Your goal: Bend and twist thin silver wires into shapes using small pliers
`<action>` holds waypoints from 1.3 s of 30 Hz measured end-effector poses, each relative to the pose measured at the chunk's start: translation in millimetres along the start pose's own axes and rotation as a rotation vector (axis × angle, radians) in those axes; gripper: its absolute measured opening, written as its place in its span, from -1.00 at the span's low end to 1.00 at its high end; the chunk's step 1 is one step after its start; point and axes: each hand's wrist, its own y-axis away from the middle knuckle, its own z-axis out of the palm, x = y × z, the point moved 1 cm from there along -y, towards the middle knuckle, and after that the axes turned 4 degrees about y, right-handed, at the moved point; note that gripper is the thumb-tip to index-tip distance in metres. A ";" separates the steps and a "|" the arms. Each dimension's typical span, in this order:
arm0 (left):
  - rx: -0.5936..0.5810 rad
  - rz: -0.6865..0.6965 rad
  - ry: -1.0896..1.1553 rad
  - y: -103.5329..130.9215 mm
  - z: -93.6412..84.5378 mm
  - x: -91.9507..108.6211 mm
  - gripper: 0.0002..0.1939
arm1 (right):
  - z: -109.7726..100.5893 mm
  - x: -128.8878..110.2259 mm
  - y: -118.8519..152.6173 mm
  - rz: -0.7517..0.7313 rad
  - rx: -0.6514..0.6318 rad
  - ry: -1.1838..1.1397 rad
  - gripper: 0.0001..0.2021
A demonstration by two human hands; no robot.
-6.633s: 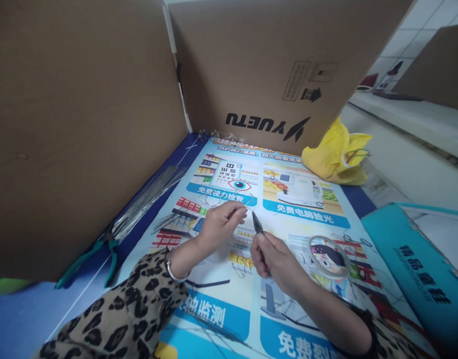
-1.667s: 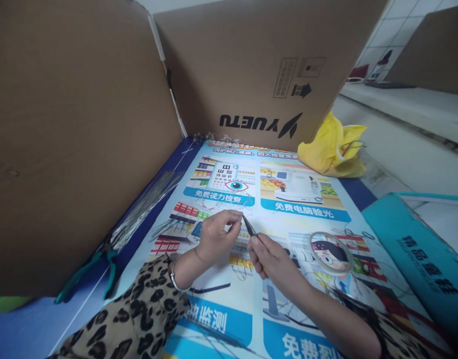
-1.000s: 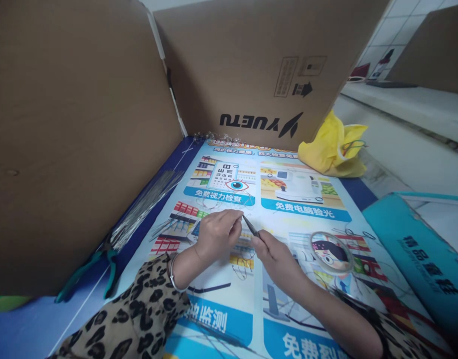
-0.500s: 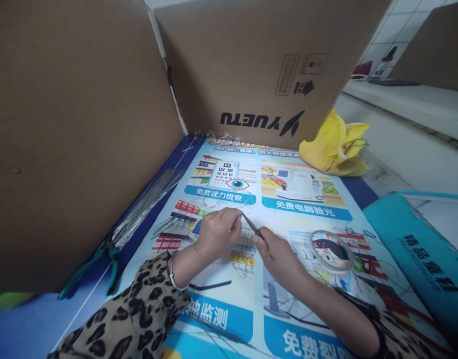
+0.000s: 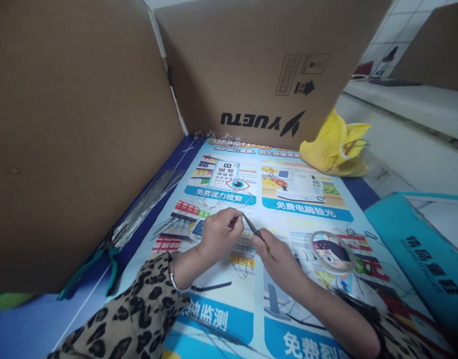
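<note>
Dark wires (image 5: 219, 331) lie loose on the near part of the poster (image 5: 259, 319). Right hand (image 5: 275, 253) grips slim pliers (image 5: 252, 227), tip right at the left hand (image 5: 220, 232), whose thumb and fingers pinch together (on what, can't tell: too fine). Looks part-way: straight wire bundle (image 5: 141, 212) beyond the green-handled pliers (image 5: 113, 269) seems unworked; small bent pieces (image 5: 225, 136) by the far cardboard (image 5: 266, 85) seem finished.

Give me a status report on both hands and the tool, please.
Right hand gripping slim dark-tipped tool. Left hand at tool's tip, anything pinched there too small to tell. Loose dark wires on poster, below hands.
</note>
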 end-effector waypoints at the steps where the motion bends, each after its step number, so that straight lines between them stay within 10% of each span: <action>1: 0.005 -0.006 0.010 0.2 0.6 -0.2 -0.86 | 0.1 -0.5 0.3 0.004 -0.002 -0.012 -0.68; 15: 0.018 0.004 0.007 0.6 0.9 0.6 -0.87 | 2.0 -0.7 -0.4 0.017 0.005 0.008 -0.69; 28: -0.198 0.083 -0.113 -11.9 -13.6 -3.2 -0.85 | -7.4 1.7 -6.1 0.019 -0.057 0.144 -0.72; 39: -0.074 -0.037 -0.052 -30.6 -41.1 -8.6 -0.88 | -8.1 -2.2 -1.3 0.011 -0.052 0.101 -0.70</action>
